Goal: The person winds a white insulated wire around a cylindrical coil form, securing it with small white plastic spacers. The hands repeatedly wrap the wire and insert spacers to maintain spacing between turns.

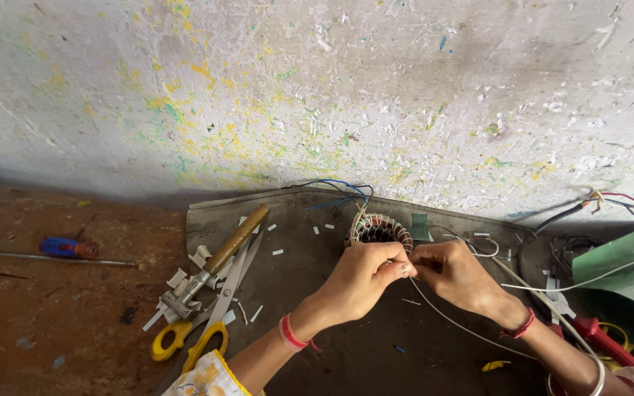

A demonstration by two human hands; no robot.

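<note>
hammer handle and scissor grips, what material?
Hammer handle: looks like wood, tan, matte, worn, though grain is too small to confirm. Scissor grips: probably moulded plastic, yellow with a slight sheen; blades appear bare grey metal.

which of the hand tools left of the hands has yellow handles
The scissors, lying just left of the left hand's forearm. The hammer across them has a wooden handle, and the screwdriver farther left has a blue one.

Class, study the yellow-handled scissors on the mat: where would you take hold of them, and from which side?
Grip the scissors by the yellow loops, coming from the near left edge of the mat. The loops point that way, while the blades run under the hammer.
</note>
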